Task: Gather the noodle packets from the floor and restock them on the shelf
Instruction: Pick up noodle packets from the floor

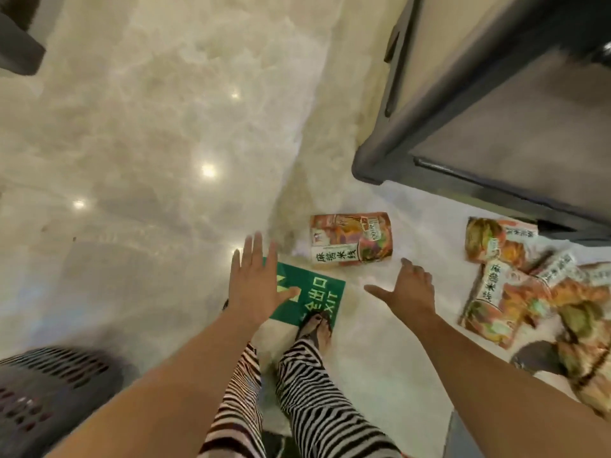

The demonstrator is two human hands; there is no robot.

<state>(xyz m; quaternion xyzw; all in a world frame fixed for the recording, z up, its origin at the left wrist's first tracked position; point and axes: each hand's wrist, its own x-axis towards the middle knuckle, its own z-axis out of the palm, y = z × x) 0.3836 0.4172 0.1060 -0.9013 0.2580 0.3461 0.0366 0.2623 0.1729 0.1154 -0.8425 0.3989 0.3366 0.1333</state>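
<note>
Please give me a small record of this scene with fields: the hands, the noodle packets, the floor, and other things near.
left hand: open, fingers spread, holding nothing, above the green exit sign
right hand: open, empty, reaching toward the single packet
single packet: lies flat on the floor, apart from the others
packet pile: several overlapping packets on the floor at the right
floor: glossy pale marble
shelf unit: dark frame, upper right
basket: dark, perforated, lower left
task state: no packet picked up yet
</note>
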